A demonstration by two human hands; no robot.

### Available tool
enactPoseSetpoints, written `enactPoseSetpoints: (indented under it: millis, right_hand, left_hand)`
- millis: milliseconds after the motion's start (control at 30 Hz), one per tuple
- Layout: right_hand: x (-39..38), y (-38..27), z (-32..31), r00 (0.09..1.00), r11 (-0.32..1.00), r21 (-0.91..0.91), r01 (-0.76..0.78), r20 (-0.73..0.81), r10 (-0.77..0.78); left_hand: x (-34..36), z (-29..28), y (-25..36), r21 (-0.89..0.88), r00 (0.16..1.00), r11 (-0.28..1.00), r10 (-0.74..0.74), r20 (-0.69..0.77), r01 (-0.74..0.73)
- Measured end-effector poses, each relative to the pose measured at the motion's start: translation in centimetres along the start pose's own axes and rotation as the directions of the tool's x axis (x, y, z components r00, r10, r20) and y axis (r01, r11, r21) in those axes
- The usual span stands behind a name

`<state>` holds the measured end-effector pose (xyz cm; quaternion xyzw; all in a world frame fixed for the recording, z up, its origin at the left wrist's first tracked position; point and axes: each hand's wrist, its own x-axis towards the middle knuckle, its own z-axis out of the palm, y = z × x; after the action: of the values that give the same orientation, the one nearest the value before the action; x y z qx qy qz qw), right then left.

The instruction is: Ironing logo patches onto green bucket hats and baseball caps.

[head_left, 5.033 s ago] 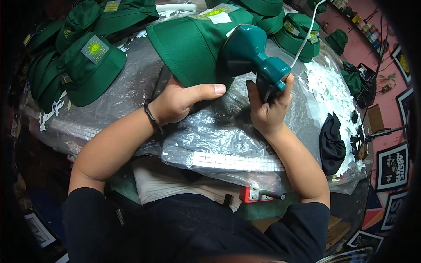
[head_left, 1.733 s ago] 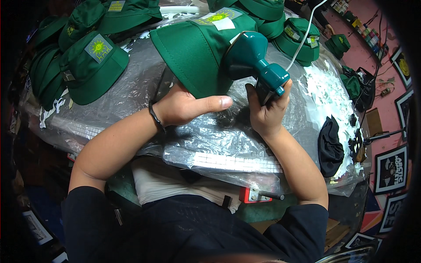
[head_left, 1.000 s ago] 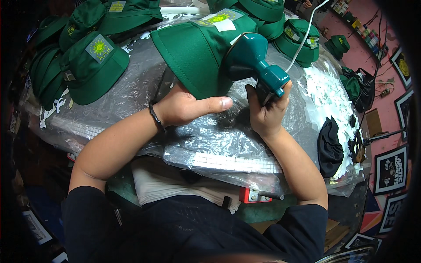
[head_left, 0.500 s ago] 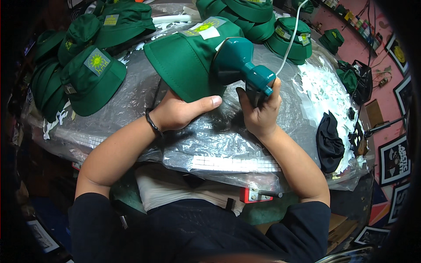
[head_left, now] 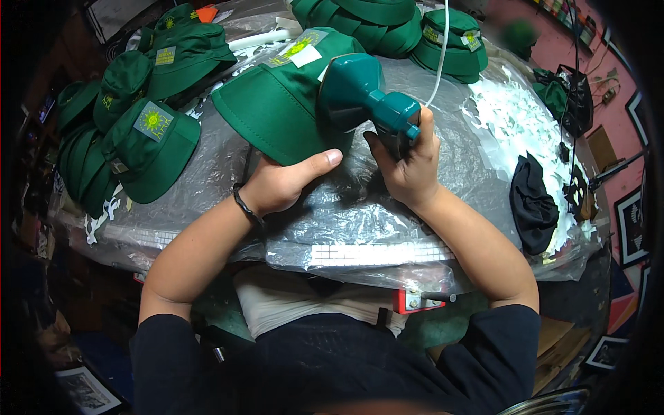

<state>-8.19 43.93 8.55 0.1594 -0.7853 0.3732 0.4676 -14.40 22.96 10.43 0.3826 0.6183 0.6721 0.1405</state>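
A green bucket hat (head_left: pixel 270 117) with a yellow sun print and a white patch on its crown is raised over the table. My left hand (head_left: pixel 283 183) holds it by the brim, thumb outside and the other fingers hidden beneath. In my right hand (head_left: pixel 415 166) is a teal iron (head_left: pixel 353 90) with a white cord, gripped by its dark handle. The iron's broad face is against the hat's right side; the exact contact is hidden.
More green hats (head_left: pixel 152 138) are piled at the left, with stacked hats (head_left: pixel 366 24) at the back. Clear plastic covers the table (head_left: pixel 360 207). White scraps (head_left: pixel 515 121) and a black cloth (head_left: pixel 532 207) lie at the right. A red clamp (head_left: pixel 418 301) is on the near edge.
The view has shifted, moving the surroundings in the picture. Hat, iron and both hands sit slightly further left and up; the grips and the iron's place against the hat look the same.
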Motion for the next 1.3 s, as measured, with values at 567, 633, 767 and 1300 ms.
enactPoseSetpoints:
  millis: [567,633,767,1300]
  right_hand:
    - [1.7,0.6,-2.4,0.979,0.969,0.192,-0.153,-0.107,0.176]
    - [1.9,-0.3,-1.8,0.994,0.992,0.102,-0.072,-0.071,0.079]
    - [1.2,-0.2,-1.2,0.998,0.998,0.047,-0.041,0.04,0.039]
    - [0.9,-0.4,-0.9,0.996,0.995,0.065,-0.08,0.04,0.077]
  left_hand:
    - [2.0,-1.2,0.3,-0.652,0.986,0.755,-0.049,-0.159,-0.068]
    - [1.6,-1.4,-0.2,-0.648,0.993,0.761,-0.049,-0.107,-0.033]
    - [0.9,-1.2,-0.7,-0.628,0.994,0.777,-0.089,-0.061,0.031]
    - [0.5,-1.2,-1.0,-0.584,0.999,0.812,-0.04,-0.028,0.016]
